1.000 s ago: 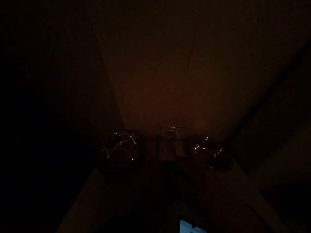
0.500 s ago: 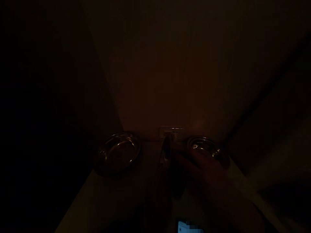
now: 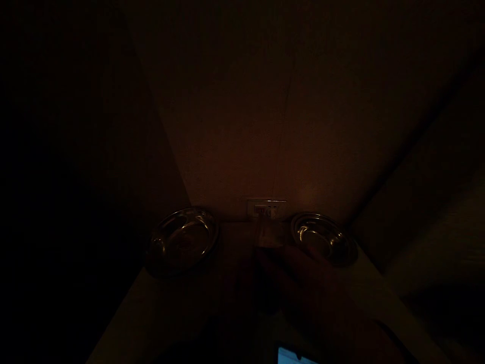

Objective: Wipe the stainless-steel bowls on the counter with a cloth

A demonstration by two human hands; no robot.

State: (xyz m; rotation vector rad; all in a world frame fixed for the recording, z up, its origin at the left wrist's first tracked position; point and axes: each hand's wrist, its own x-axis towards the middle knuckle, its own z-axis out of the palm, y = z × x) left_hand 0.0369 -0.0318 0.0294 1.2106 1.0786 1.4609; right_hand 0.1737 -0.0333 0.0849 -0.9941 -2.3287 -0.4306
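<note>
Dim, pale-brown piece (image 3: 270,236), material unclear: between a round, shiny metal bowl (image 3: 185,237) and its matching counterpart (image 3: 322,240), below a pale rectangular wall socket plate (image 3: 278,207). Right hand (image 3: 306,278): at its lower edge, fingers partly bent; grip too dark to tell. Left hand: indiscernible in darkness, finger state unknown. Black phone (image 3: 295,357), bluish lit screen: nearest.

Room very dark. Flat dull-brown wall (image 3: 235,131) behind, thin near-vertical seam (image 3: 283,126) down it. Darker brown side wall (image 3: 121,151) at left, joined along slanted corner line. Dark diagonal band (image 3: 413,139) at right. Pale rectangular socket plate (image 3: 266,208) low on wall, just above pale flat tabletop (image 3: 369,288). Faint warm light. Far left black, floor unreadable.
</note>
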